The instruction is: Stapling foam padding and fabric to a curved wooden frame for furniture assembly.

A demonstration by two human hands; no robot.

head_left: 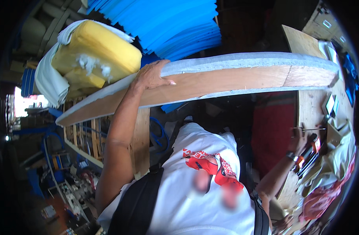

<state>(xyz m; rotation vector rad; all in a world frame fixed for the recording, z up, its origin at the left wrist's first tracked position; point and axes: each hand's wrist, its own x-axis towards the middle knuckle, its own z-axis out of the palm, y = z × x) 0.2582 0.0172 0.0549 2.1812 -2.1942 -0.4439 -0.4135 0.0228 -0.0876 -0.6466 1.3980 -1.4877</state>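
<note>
A long board (226, 80), brown wood on its narrow face with pale grey fabric wrapped along its edges, stretches across in front of me. My left hand (151, 76) grips its upper edge, fingers over the fabric and thumb on the wood. At the right, over a cluttered bench (308, 107), my right hand (300, 140) closes around a thin dark metal tool (316, 129); its exact kind is too small to tell. Just below that hand lies an orange-and-black tool (303, 159), partly hidden by my wrist.
Behind the board sit a yellow foam block (105, 49) with white cloth and a stack of blue sheets (167, 23). Beige cloth (336, 145) and pink cloth (320, 201) cover the bench's right side. Another hand (283, 224) shows at lower right. A wooden frame (87, 135) stands left.
</note>
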